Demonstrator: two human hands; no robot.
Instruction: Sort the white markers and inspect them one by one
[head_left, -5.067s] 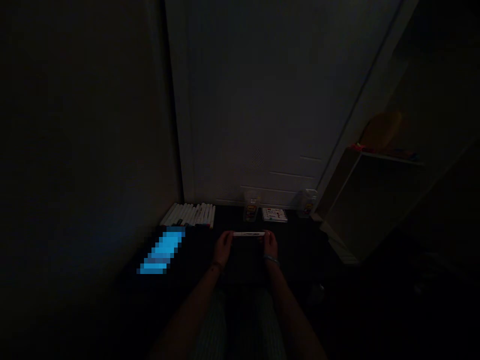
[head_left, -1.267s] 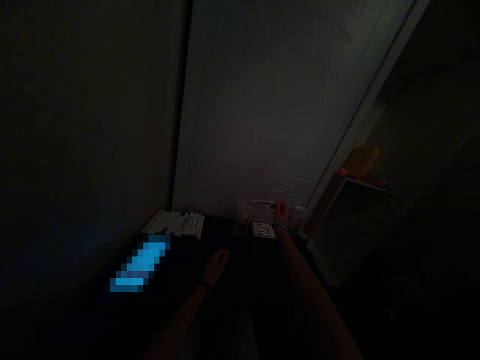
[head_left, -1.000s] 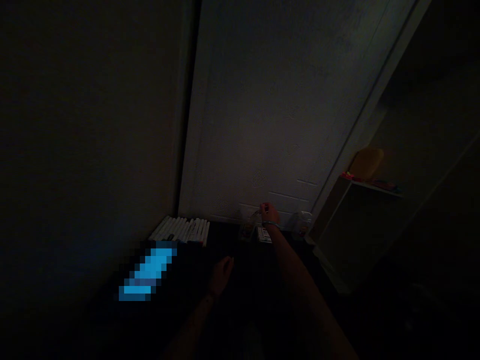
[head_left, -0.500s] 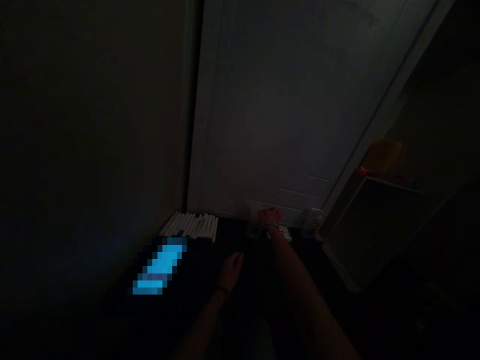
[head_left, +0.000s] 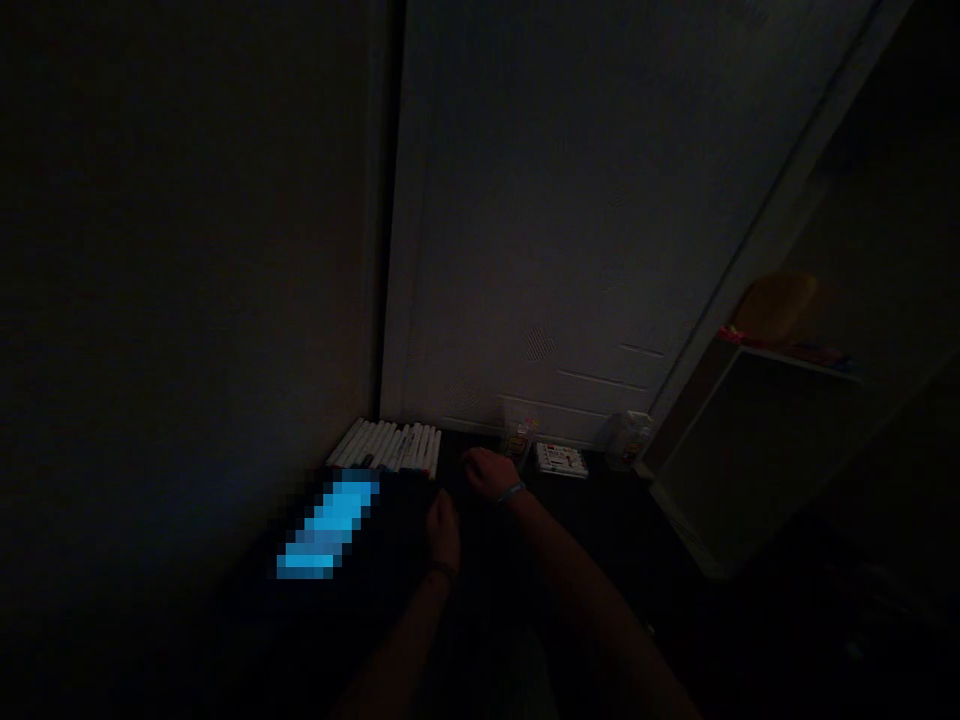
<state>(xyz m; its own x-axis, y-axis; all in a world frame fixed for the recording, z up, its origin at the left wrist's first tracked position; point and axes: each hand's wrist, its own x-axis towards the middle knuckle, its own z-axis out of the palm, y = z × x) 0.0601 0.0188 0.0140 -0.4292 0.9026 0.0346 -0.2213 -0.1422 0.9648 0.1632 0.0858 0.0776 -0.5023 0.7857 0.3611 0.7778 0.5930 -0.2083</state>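
Observation:
The scene is very dark. My left hand (head_left: 444,530) is over the dark tabletop with its fingers curled in; whatever they hold, if anything, is lost in shadow. Just beyond and to its right is my right hand (head_left: 489,474), fingers bent downward and closed, with their tips hard to make out. Right behind it stands a clear plastic container (head_left: 519,437) with a coloured label. A flat white case of small sticks or pens (head_left: 561,460) lies to the right of that container. Left of both hands, several white markers (head_left: 386,447) lie side by side in a row.
A glowing blue, pixelated screen (head_left: 330,525) lies at the left of the dark table (head_left: 480,580). A second clear container (head_left: 628,440) stands at the back right, near a cabinet (head_left: 780,450) with an orange-brown object (head_left: 776,305) on top. A pale panel (head_left: 540,250) rises behind the table.
My right hand has drawn back and left from the clear container and white case, uncovering both. My left hand has shifted slightly left. The view has moved a little.

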